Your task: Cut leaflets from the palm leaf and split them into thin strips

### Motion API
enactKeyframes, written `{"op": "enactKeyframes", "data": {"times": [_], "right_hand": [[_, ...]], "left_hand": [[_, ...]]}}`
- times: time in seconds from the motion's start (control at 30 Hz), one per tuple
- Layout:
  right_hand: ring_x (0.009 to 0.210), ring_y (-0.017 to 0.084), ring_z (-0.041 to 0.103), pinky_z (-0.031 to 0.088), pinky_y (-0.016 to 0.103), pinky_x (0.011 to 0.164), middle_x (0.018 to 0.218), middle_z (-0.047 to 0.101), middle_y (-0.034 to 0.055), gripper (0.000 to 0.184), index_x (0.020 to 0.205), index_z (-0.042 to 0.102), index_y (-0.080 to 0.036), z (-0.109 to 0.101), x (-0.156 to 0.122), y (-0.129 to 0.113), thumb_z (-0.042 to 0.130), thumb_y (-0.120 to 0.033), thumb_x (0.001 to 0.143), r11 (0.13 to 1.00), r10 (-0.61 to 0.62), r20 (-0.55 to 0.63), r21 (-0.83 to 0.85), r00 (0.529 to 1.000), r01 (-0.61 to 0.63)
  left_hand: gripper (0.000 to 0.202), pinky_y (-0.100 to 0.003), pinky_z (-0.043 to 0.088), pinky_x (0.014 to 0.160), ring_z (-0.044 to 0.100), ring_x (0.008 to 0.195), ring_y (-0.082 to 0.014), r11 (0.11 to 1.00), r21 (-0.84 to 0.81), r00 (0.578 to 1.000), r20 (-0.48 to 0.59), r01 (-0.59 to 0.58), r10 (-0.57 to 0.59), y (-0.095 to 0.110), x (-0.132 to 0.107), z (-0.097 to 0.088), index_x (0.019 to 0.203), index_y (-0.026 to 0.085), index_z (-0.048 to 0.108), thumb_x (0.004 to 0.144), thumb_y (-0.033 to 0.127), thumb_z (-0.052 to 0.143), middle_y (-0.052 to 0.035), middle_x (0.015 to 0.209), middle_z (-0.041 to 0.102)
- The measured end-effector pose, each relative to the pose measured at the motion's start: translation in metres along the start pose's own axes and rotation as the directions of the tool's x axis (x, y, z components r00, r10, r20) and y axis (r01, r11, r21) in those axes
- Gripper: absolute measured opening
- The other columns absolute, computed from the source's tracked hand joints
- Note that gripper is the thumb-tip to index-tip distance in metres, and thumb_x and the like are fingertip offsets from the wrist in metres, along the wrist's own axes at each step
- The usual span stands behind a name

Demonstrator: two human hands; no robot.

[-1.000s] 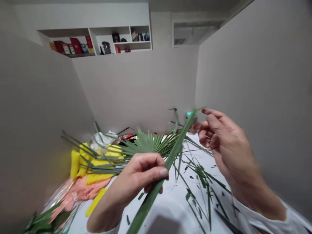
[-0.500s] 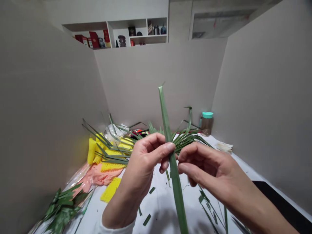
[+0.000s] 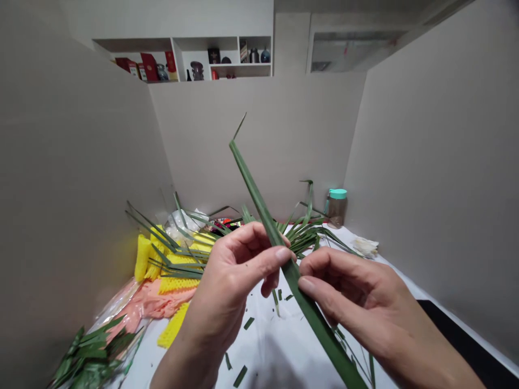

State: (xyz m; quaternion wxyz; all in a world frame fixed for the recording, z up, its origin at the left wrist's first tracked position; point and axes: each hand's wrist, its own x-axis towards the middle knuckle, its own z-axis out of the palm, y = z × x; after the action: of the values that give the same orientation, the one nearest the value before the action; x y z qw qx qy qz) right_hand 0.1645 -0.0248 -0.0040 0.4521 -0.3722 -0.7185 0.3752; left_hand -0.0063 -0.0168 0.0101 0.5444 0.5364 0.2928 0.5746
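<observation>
Left hand (image 3: 231, 283) has a firm grip on a long green palm-leaf strip (image 3: 254, 189), pinched between thumb and curled fingers, strip running diagonally from upper left down to lower right past the bottom of the view. Top end is narrow with a thin split sliver (image 3: 239, 126) sticking up from it. Right hand (image 3: 363, 302) is just beside the left, fingers curled, index fingertip (image 3: 303, 284) against the strip's lower part; can't tell if that grip is clenched on it or only touching. Behind the hands a fan-shaped palm leaf (image 3: 302, 236) with long spread blades lies on the white counter (image 3: 263, 337), blades reaching left over yellow foam netting (image 3: 141, 258) and a salmon-pink mesh sleeve (image 3: 152, 302). Another yellow netting piece (image 3: 172, 326) lies nearer the left hand. Small cut green leaf pieces (image 3: 243, 323) are scattered on the counter under the hands. Clear plastic bag (image 3: 182, 227) sits at the far end behind the blades. Bunch of green leaves (image 3: 90, 357) lies at lower left on clear plastic. Far right corner has a glass jar with a teal lid (image 3: 336, 208), crumpled white paper (image 3: 365, 247) near it. Wall shelf (image 3: 182, 54) up high holds red boxes (image 3: 148, 67) and small ornaments (image 3: 197, 70).
</observation>
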Motion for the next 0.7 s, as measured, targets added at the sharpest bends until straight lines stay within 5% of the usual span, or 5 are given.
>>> {"op": "enactKeyframes", "data": {"times": [0.2, 0.4, 0.57, 0.7], "right_hand": [[0.060, 0.019, 0.059, 0.048, 0.028, 0.050, 0.066, 0.062, 0.0013, 0.021, 0.087, 0.072, -0.025, 0.007, 0.001, -0.006, 0.070, -0.045, 0.084, 0.996, -0.085, -0.161, -0.037, 0.983, 0.080], [0.063, 0.022, 0.065, 0.053, 0.030, 0.050, 0.071, 0.067, 0.0036, 0.025, 0.098, 0.073, -0.026, 0.014, 0.001, -0.004, 0.072, -0.046, 0.084, 0.984, -0.162, -0.190, -0.098, 0.968, 0.146], [0.062, 0.020, 0.066, 0.056, 0.030, 0.056, 0.080, 0.071, 0.0037, 0.018, 0.105, 0.068, -0.026, 0.015, -0.006, 0.004, 0.069, -0.031, 0.088, 0.933, -0.297, -0.179, -0.262, 0.938, 0.246], [0.068, 0.021, 0.068, 0.057, 0.030, 0.059, 0.083, 0.072, 0.0039, 0.017, 0.106, 0.068, -0.026, 0.011, -0.006, 0.003, 0.068, -0.030, 0.090, 0.944, -0.250, -0.217, -0.271, 0.944, 0.188]], "left_hand": [[0.007, -0.015, 0.036, 0.048, 0.044, 0.053, -0.0042, 0.999, -0.033, 0.998, 0.067, -0.009, 0.012, 0.003, 0.001, -0.006, 0.077, 0.017, 0.073, 0.075, 0.016, 0.079, 0.0043, 0.064, 0.058], [0.009, -0.015, 0.031, 0.045, 0.040, 0.050, -0.0036, 0.998, 0.022, 0.996, -0.065, -0.053, 0.055, 0.001, 0.002, -0.001, 0.076, 0.016, 0.071, 0.075, 0.019, 0.080, 0.0054, 0.062, 0.055], [0.013, -0.018, 0.032, 0.044, 0.040, 0.049, -0.0050, 0.977, 0.186, 0.960, -0.236, -0.106, 0.149, -0.004, -0.001, 0.002, 0.075, 0.018, 0.066, 0.079, 0.023, 0.077, 0.0065, 0.060, 0.051], [0.007, -0.018, 0.036, 0.045, 0.046, 0.051, -0.0052, 0.985, 0.114, 0.972, -0.185, -0.128, 0.147, -0.004, 0.001, 0.000, 0.081, 0.018, 0.069, 0.081, 0.022, 0.075, 0.0051, 0.069, 0.057]]}}
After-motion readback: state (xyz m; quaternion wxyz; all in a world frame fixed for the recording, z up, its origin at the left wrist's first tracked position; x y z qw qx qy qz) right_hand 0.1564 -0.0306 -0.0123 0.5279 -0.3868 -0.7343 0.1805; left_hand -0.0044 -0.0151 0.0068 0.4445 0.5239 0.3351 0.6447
